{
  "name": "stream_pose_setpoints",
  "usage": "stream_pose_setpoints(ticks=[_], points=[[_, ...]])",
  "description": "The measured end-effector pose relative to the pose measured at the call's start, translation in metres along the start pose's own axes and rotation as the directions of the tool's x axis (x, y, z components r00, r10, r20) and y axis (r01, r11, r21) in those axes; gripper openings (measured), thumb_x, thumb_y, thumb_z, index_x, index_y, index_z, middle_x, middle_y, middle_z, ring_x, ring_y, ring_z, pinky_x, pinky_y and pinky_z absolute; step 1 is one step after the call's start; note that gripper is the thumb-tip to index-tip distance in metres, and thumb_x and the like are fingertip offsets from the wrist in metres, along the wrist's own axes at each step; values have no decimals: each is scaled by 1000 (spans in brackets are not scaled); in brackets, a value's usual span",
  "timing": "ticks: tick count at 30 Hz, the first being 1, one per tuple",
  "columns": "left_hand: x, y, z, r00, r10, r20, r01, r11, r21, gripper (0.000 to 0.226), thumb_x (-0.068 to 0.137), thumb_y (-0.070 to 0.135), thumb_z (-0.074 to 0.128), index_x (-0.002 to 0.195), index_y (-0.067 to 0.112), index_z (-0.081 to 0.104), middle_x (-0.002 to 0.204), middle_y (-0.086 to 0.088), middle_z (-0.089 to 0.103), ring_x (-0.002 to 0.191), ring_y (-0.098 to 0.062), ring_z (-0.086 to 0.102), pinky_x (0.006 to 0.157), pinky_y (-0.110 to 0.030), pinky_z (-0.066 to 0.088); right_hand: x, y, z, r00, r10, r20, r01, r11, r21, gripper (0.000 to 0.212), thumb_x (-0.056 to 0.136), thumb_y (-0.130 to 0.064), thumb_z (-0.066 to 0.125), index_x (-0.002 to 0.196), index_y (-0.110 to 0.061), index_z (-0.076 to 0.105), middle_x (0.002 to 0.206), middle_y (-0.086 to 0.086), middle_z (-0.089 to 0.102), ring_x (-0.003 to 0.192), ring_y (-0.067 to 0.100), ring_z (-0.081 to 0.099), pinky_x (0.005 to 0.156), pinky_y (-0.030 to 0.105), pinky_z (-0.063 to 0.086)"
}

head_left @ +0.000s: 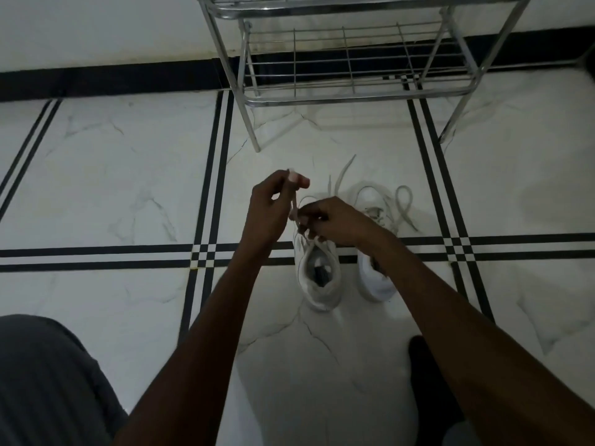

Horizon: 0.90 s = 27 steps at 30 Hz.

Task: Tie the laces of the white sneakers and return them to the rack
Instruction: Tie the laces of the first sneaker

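From the head camera, two bare arms reach forward from the bottom of the view to the middle.

The left hand point(270, 207) is a little left of the middle, at about 11 o'clock from the left shoe point(318, 272). Its wrist bends up and its fingers curl in. The thumb and fingertips pinch one end of a white lace point(293, 204) and hold it up, so the lace runs straight down from the pinch toward the shoe.

The right hand point(331, 222) is just beside the left hand, at about 4 o'clock from it. Its back faces up and its fingers are curled down over the top of the left shoe, closed on the lace there. How the lace sits under those fingers is hidden.

The left shoe stands on the white floor point(128, 175), with its heel toward the person and its opening showing dark inside. The right shoe point(375, 278) stands just beside it at 3 o'clock, partly hidden under the right arm. Its loose lace point(404, 201) lies in a loop on the floor at about 1 o'clock from it.

The metal rack point(354, 94) stands at 12 o'clock, near the shoes but apart from them, against the wall. A grey-clothed knee point(48, 381) shows at 8 o'clock.
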<state>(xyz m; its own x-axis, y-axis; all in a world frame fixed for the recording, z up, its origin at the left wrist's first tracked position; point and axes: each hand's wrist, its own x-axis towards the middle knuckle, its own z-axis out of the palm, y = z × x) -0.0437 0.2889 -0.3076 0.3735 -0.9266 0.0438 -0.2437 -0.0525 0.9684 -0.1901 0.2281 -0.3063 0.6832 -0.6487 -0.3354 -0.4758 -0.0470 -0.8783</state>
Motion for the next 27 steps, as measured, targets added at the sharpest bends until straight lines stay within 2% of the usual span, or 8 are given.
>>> stream_pose_setpoints(ticks=[2, 5, 8, 14, 18, 21, 24, 27], points=[[2, -1, -2, 997, -35, 76, 34, 999, 10, 39, 109, 38, 47, 103, 11, 75, 102, -6, 77, 98, -12, 71, 75, -27, 56, -3, -6, -1, 996, -8, 92, 14, 998, -67, 21, 99, -36, 58, 96, -22, 74, 95, 3, 76, 79, 6, 71, 73, 21, 56], [-5, -14, -1, 967, -171, 186, 181, 983, -37, 54, 111, 46, 35, 110, 9, 74, 101, -13, 77, 95, -15, 73, 80, -28, 57, -5, -6, -9, 998, -58, -35, 55, 995, -78, 29, 95, -47, 59, 92, -25, 79, 87, -4, 78, 79, 5, 71, 74, 21, 53], [-15, -23, 4, 947, -259, 190, 267, 964, -16, 63, 111, 49, 27, 114, 10, 75, 102, -7, 80, 100, -13, 75, 87, -16, 56, -6, 0, -23, 992, -98, -73, 79, 969, -233, 21, 89, -40, 70, 81, -22, 77, 69, -11, 70, 62, -5, 64, 61, 12, 46], [-18, -26, 14, 939, -333, 87, 337, 941, -40, 60, 110, 52, 28, 117, 11, 71, 104, -8, 78, 97, -6, 72, 77, -18, 47, -4, 9, -27, 919, -258, -300, 149, 929, -340, 8, 79, -11, 80, 88, -14, 80, 82, 0, 77, 66, 3, 68, 67, 18, 55], [-17, -31, 13, 970, -232, 72, 224, 970, 97, 38, 110, 36, 43, 131, 14, 65, 122, 3, 71, 101, 3, 64, 90, -17, 52, -1, 13, -22, 896, -174, -408, 166, 985, -55, 10, 74, -10, 85, 83, -14, 80, 82, 2, 79, 74, 14, 76, 73, 28, 63], [-11, -50, 9, 994, -110, 19, 95, 925, 367, 38, 104, 30, 53, 139, 18, 60, 135, -7, 63, 122, -20, 56, 106, -30, 44, -1, 16, -23, 909, -113, -401, 180, 975, 134, 11, 73, -10, 86, 80, -15, 80, 83, 5, 79, 75, 20, 77, 75, 39, 64], [-11, -56, 3, 973, -218, -76, 223, 801, 556, 26, 101, 41, 60, 117, 23, 70, 134, -12, 50, 133, -34, 37, 108, -50, 40, -1, 18, -23, 919, -77, -387, 174, 959, 224, 15, 73, -9, 86, 86, -6, 79, 87, 10, 78, 79, 24, 77, 74, 38, 64], [-11, -46, -10, 953, -291, -79, 300, 886, 354, 33, 103, 50, 53, 97, 24, 72, 127, -7, 56, 131, -30, 43, 108, -52, 42, -1, 21, -23, 934, -24, -357, 136, 946, 293, 21, 81, -15, 82, 94, 0, 77, 91, 16, 77, 85, 26, 76, 76, 37, 63]])
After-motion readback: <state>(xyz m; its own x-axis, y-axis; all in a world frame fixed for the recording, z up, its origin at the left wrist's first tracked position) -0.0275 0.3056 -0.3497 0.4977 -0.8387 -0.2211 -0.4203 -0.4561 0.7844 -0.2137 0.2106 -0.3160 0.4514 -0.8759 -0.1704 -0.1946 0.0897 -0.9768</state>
